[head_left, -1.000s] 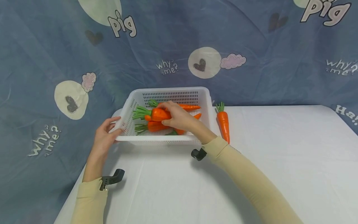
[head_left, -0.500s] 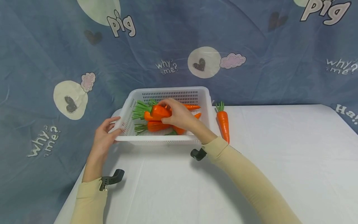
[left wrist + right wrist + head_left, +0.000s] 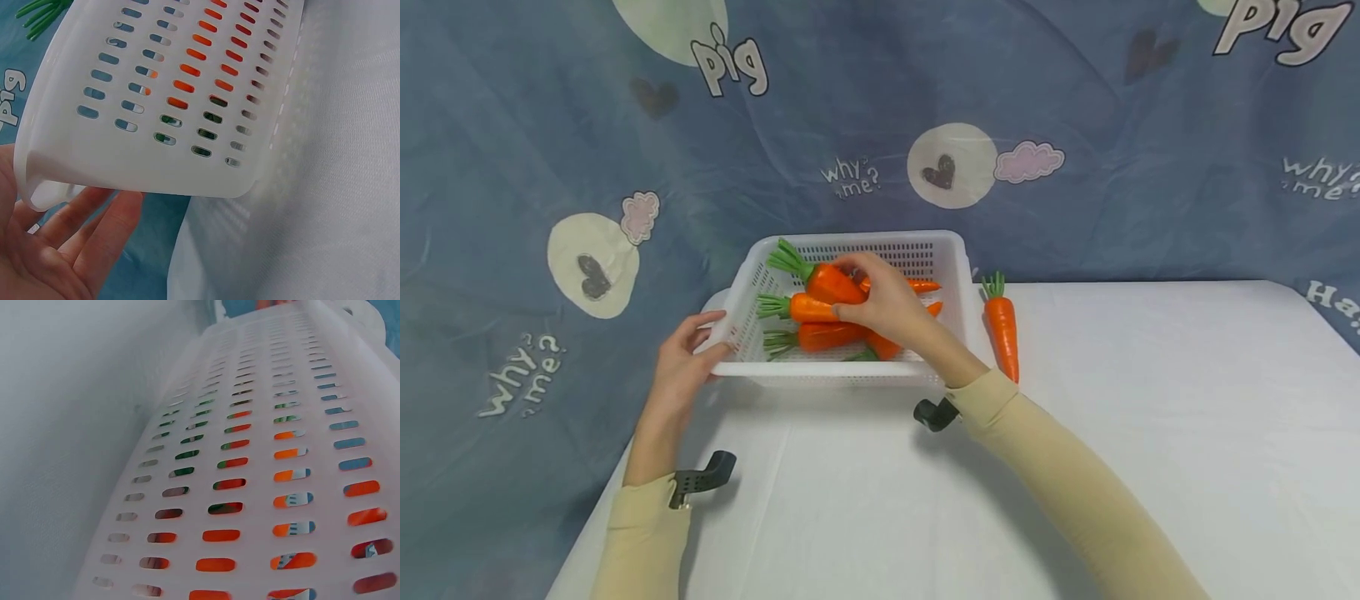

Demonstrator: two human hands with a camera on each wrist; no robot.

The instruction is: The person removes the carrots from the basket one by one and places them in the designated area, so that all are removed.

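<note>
A white slotted plastic basket (image 3: 827, 372) holds several orange carrots with green tops. My left hand (image 3: 681, 367) grips the basket's left end, its fingers at the rim; in the left wrist view the left hand (image 3: 75, 250) is under the rim's corner. Inside the basket, my right hand (image 3: 887, 304) holds a carrot (image 3: 833, 284) raised over the others, its green top pointing to the back left. Just below that lie a second carrot (image 3: 811, 308), close to my thumb, and a third carrot (image 3: 827, 337). The right wrist view shows the slotted side wall (image 3: 250, 487) and hides the right hand.
One more carrot (image 3: 1002, 333) lies on the white table (image 3: 850, 483), just right of the basket. Behind the table hangs a blue printed cloth (image 3: 1112, 208). Dark wrist mounts (image 3: 703, 477) sit at both sleeve cuffs.
My right hand has lifted and tilted the carrot up toward the back of the basket, uncovering the carrot beneath it. The left hand and the basket have stayed in place.
</note>
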